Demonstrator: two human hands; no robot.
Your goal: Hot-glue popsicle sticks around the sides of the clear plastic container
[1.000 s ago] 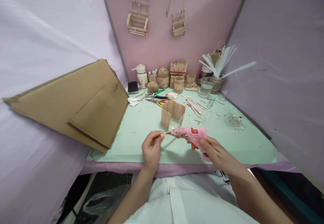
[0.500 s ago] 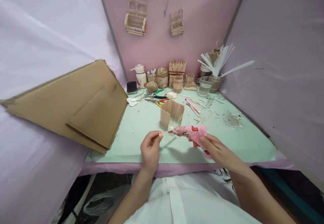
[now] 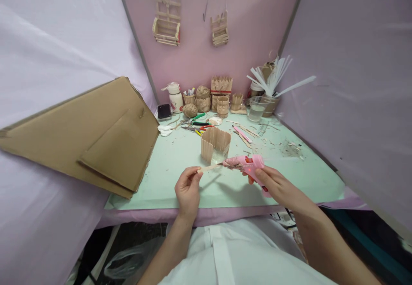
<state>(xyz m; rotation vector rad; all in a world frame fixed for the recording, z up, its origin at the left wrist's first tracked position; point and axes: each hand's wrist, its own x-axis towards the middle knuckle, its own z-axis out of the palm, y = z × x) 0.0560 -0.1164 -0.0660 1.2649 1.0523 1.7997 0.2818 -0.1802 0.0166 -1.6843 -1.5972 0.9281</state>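
My left hand (image 3: pixel 189 189) pinches one end of a thin wooden stick (image 3: pixel 210 167), which points to the right above the table. Wrapped round the handle of a pink glue gun (image 3: pixel 247 165) is my right hand (image 3: pixel 273 182). The gun's nozzle meets the stick near its right end, as far as I can tell. Just behind them stands a clear container (image 3: pixel 216 145) partly walled with upright wooden sticks; its front right side is bare and see-through.
Pliers (image 3: pixel 199 123), a pink craft knife (image 3: pixel 243 134) and wood scraps (image 3: pixel 291 148) lie beyond the container. Twine balls (image 3: pixel 190 110), a white bottle (image 3: pixel 175 98) and a plastic cup of water (image 3: pixel 256 109) line the back. Cardboard (image 3: pixel 106 139) leans at the left.
The glue gun's nozzle has moved right along the stick, away from my left fingers, so more of the stick shows. The whole view has shifted slightly.
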